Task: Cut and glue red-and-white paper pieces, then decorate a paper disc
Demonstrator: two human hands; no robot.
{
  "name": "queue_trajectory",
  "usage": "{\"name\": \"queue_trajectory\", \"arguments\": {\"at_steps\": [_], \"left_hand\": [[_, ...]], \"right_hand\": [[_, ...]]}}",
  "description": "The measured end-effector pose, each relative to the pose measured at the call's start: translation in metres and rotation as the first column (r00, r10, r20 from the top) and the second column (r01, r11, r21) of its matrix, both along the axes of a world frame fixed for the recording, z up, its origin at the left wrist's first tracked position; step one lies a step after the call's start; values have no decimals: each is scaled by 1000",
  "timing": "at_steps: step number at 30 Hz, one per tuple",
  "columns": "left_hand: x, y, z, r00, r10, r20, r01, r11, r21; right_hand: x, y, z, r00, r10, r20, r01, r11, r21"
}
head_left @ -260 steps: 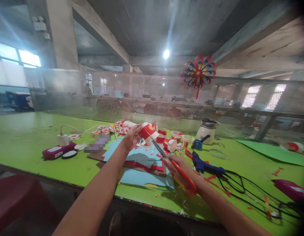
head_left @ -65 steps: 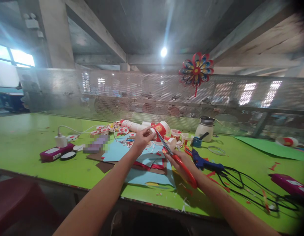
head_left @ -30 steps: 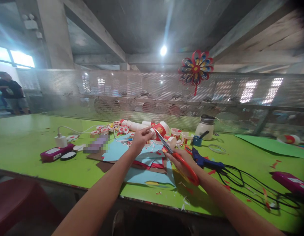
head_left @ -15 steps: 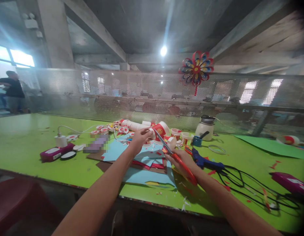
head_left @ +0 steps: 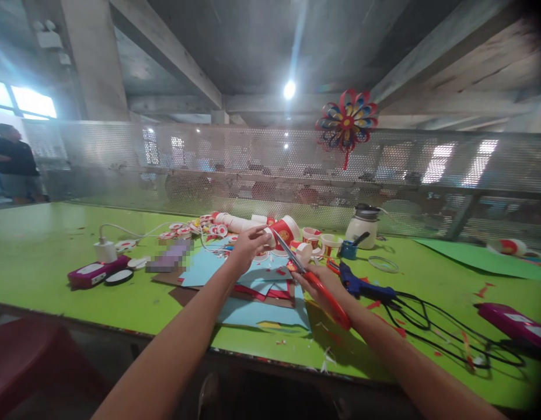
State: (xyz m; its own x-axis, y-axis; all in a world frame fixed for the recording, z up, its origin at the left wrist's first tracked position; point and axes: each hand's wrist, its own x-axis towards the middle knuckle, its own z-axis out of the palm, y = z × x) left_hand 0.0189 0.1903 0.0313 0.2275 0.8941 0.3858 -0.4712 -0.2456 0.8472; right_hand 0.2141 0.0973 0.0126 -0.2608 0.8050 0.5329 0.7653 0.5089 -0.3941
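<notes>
My left hand (head_left: 248,251) is closed with thumb and fingers on the base end of a red-and-white paper cup (head_left: 286,230), held up above the light-blue paper sheets (head_left: 261,315). The cup lies tilted on its side: its long axis runs from my left fingertips rightward and a little up, mouth away from them. My right hand (head_left: 334,284) is wrapped round the handles of orange-handled scissors (head_left: 313,280), below and to the right of the cup. The blades slant up and leftward, across the cup's axis, their tips at the wall near its base; I cannot tell how far they are parted. My left hand is the nearer one; my right reaches the cup only through the blades.
</notes>
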Motion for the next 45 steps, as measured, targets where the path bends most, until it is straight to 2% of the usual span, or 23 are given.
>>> {"name": "queue_trajectory", "arguments": {"at_steps": [3, 10, 15, 20, 29, 37, 45], "left_hand": [[-2, -2, 2, 998, -63, 18, 63, 997, -37], [1, -2, 1, 995, 102, -1, -102, 995, -21], [4, -2, 0, 989, 146, -15, -146, 989, -22], [4, -2, 0, 993, 122, 5, -122, 992, -23], [1, 3, -1, 999, -13, 50, 17, 997, -76], [1, 1, -1, 999, 32, 18, -30, 997, -69], [4, -4, -1, 999, 28, -16, -29, 999, -45]], "right_hand": [[1, 3, -2, 1000, -2, 6, 2, 1000, 1], [3, 5, -3, 1000, 2, 14, -1, 1000, -29], [3, 3, -1, 1000, 1, -4, -1, 999, -42], [0, 1, -2, 1000, -19, -3, 19, 1000, -8], [2, 4, -7, 1000, -24, -16, 24, 999, 28], [7, 12, -11, 999, -3, -32, 4, 1000, 5], [4, 10, -10, 1000, -3, -27, 4, 999, 33]]}}
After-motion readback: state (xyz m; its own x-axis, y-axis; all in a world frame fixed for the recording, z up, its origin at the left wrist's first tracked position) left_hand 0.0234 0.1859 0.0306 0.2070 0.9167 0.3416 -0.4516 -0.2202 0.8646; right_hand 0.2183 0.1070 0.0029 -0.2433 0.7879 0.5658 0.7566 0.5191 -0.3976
